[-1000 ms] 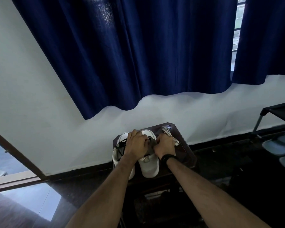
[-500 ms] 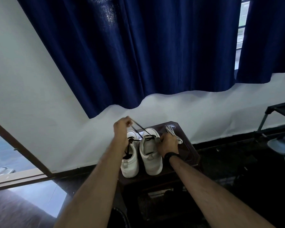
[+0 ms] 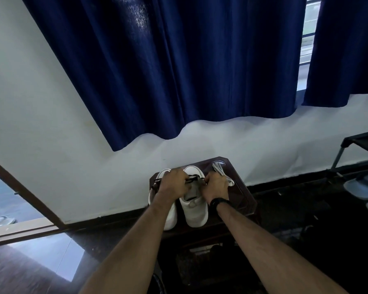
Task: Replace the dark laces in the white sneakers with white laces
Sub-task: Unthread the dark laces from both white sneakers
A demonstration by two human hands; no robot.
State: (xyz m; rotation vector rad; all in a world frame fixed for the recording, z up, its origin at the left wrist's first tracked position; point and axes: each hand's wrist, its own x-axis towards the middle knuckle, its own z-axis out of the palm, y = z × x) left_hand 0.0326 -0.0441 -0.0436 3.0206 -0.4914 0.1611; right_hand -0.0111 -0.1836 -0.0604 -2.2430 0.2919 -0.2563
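Two white sneakers stand side by side on a small dark wooden table (image 3: 240, 196). The left hand (image 3: 174, 184) and the right hand (image 3: 215, 186) meet over the right sneaker (image 3: 194, 211), fingers curled, each pinching its dark lace (image 3: 192, 178). The left sneaker (image 3: 171, 217) lies partly under the left forearm. White laces (image 3: 220, 171) lie on the table just beyond the right hand.

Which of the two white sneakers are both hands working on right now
The right sneaker, next to the loose white laces. Both hands meet over its dark lace; the left sneaker lies mostly under the left forearm.
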